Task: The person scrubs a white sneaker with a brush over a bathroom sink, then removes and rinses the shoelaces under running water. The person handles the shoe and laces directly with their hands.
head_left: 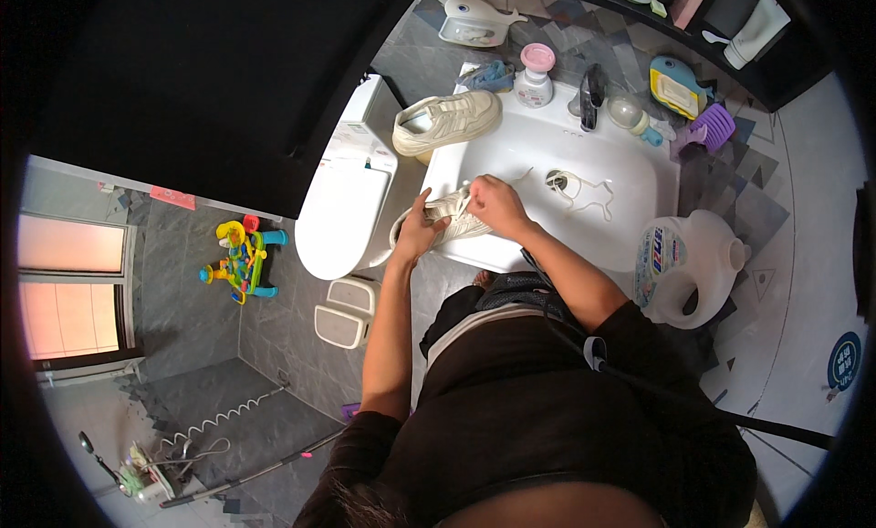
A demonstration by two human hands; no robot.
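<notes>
A cream sneaker point(464, 225) rests over the left front rim of the white sink point(630, 245). My left hand point(418, 229) grips it around the opening, thumb on the tongue side. With fingers pinched together, my right hand point(497, 207) holds the shoelace point(465, 192) at the sneaker's eyelets; part of the lace is hidden by the fingers. The matching sneaker point(449, 122) sits farther back, on the sink's left edge. A loose pale shoelace point(593, 199) lies curled in the basin beside the drain point(556, 179).
A pink-topped pump bottle point(536, 79) and a black faucet point(591, 99) stand behind the basin. On the right is a large translucent jug point(698, 263). The toilet point(342, 209) and a small step stool point(347, 311) are at left.
</notes>
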